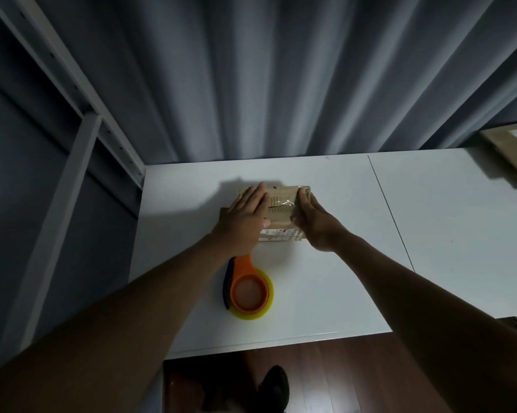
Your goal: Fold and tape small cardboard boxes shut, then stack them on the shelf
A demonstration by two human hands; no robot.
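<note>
Box (281,204) closed on worktop (340,263), long axis left-right. Left hand (244,217) flat, fingers extended; right hand (312,217) fingers pressing tape (282,201).

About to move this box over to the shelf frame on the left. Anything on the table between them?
Nothing visible does. The table between the box and the shelf frame shows bare; the tape dispenser sits nearer, off that line. Both hands, left hand and right hand, rest on the box.

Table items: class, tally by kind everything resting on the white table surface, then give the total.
Small cardboard box under both hands: 1
Tape dispenser, orange and yellow: 1
Flat brown cardboard package at the right edge: 1
Total: 3
</note>
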